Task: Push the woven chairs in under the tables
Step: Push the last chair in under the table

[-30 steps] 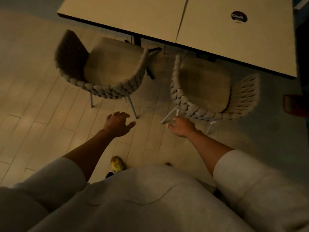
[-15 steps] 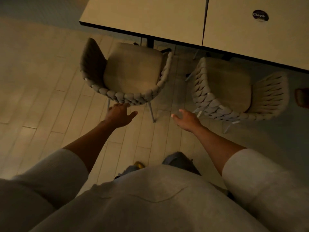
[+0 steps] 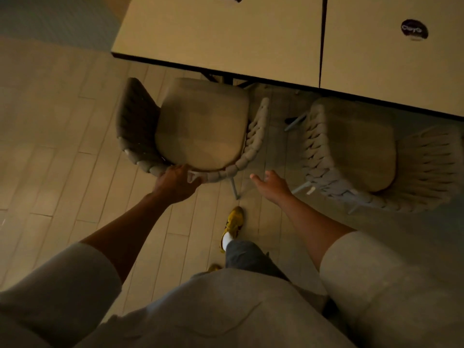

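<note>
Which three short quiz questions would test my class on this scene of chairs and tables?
1. True or false: both hands grip chairs.
2. The left hand grips: A the back rim of the left chair; B a table edge; C a shoe.
3. Fill in: the round dark sticker lies on the ____ table.
Key: 1 false, the right hand touches nothing; 2 A; 3 right.

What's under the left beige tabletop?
Only dark base struts show below the left beige tabletop, at its black edge, just ahead of the left woven chair. Anything further under is covered by the top.
</note>
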